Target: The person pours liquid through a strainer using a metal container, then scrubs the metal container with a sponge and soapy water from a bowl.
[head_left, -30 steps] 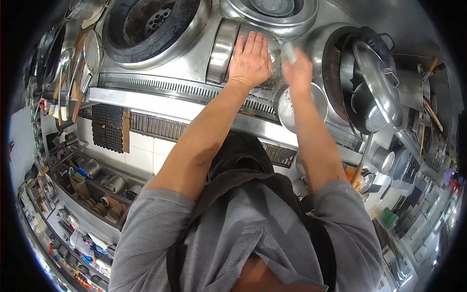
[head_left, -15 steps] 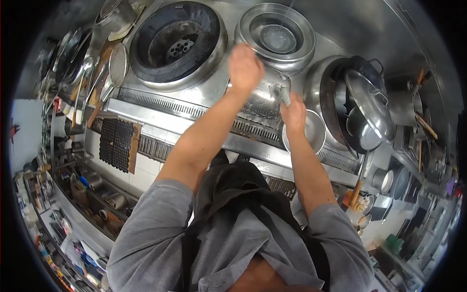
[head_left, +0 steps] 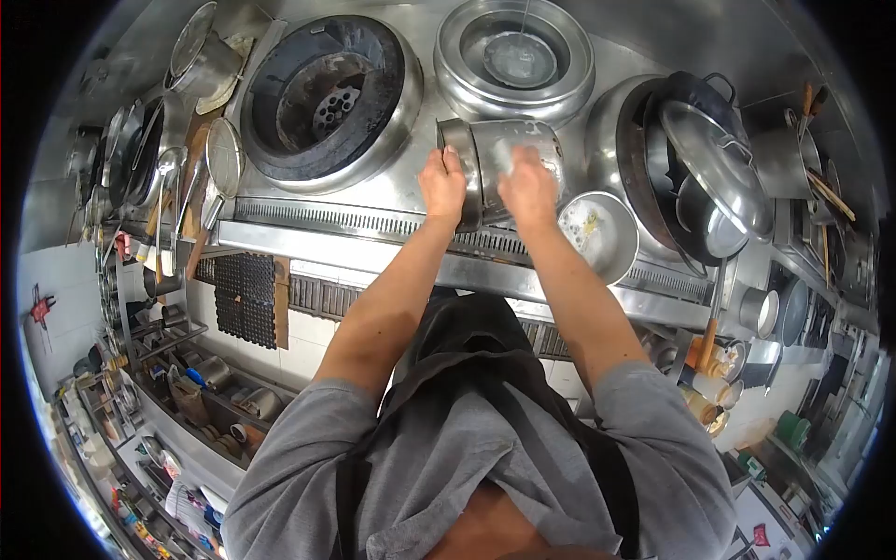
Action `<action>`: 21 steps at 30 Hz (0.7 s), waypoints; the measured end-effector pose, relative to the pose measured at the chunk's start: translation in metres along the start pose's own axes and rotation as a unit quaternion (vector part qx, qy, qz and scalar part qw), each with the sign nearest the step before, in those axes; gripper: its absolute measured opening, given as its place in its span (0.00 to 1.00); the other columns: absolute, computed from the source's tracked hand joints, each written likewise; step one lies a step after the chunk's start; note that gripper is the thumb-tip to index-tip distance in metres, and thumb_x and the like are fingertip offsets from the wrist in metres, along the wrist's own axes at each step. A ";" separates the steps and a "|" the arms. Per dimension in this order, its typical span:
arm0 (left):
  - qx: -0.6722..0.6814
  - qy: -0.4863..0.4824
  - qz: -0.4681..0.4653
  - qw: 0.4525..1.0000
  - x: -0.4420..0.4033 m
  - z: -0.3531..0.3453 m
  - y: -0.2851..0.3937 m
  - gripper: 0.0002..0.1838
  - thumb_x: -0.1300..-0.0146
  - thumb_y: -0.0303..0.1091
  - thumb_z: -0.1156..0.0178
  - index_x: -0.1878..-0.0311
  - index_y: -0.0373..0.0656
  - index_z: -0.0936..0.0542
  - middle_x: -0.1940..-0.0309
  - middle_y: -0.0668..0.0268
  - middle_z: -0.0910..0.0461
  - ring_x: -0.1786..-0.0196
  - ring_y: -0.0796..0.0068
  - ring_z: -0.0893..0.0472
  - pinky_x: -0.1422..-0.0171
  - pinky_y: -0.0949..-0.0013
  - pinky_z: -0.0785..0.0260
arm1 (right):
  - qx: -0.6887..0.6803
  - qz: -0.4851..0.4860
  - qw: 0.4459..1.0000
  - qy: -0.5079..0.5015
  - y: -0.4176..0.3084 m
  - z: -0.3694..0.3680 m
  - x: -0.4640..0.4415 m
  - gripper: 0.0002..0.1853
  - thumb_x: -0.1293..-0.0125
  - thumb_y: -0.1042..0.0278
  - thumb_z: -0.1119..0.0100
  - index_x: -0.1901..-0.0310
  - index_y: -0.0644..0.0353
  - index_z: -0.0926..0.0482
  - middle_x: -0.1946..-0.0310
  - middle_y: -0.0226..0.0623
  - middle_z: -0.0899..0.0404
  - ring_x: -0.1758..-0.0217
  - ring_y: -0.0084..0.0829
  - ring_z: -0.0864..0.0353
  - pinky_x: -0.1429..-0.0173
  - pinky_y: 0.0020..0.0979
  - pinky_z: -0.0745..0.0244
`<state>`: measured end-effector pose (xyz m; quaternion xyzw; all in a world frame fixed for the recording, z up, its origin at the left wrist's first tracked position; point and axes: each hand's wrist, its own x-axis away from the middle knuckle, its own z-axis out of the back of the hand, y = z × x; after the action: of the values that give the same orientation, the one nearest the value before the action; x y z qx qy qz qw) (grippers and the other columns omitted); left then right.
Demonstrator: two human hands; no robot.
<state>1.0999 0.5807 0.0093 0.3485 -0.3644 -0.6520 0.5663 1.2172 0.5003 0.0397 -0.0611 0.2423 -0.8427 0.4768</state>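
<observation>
A metal pot [head_left: 487,177] lies on its side on the steel counter, its rim towards the left. My left hand [head_left: 441,187] is closed around the rim. My right hand [head_left: 529,191] presses on the pot's side with curled fingers. It is blurred by motion, and a pale patch at its fingertips may be a scrubber, but I cannot tell. Close by on the right, a metal bowl [head_left: 611,252] with some yellowish bits inside rests at the counter's front edge.
A black wok burner [head_left: 266,121] sits at the left. Behind the pot, water runs into a round metal basin [head_left: 451,42]. A wok with a tilted lid [head_left: 695,154] stands to the right. A strainer [head_left: 224,159] and several utensils lie at the left end.
My left hand has come down onto the pot's rim. My right hand has moved left from the pot's right end to its side. The pot now shows its rim at the left.
</observation>
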 end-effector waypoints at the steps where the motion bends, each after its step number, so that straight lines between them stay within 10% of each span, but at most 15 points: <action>1: -0.002 -0.008 0.003 1.000 -0.001 -0.001 -0.003 0.17 0.31 0.39 0.49 0.70 0.34 0.26 0.71 0.40 0.22 0.64 0.35 0.23 0.58 0.45 0.34 | 0.001 -0.008 1.000 -0.004 0.003 -0.001 0.002 0.19 0.49 0.65 0.34 0.54 0.56 0.23 0.57 0.49 0.20 0.60 0.49 0.16 0.56 0.48 0.20; 21: 0.009 -0.001 -0.026 1.000 -0.001 -0.007 -0.010 0.17 0.29 0.38 0.50 0.70 0.34 0.28 0.77 0.43 0.24 0.70 0.37 0.25 0.63 0.46 0.35 | 0.057 -0.053 0.996 0.054 0.058 0.011 -0.008 0.19 0.49 0.68 0.33 0.54 0.58 0.23 0.60 0.48 0.21 0.58 0.52 0.18 0.53 0.47 0.22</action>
<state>1.1016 0.5817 -0.0026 0.3619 -0.3615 -0.6636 0.5458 1.2702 0.4784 0.0234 -0.0015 0.2158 -0.8811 0.4208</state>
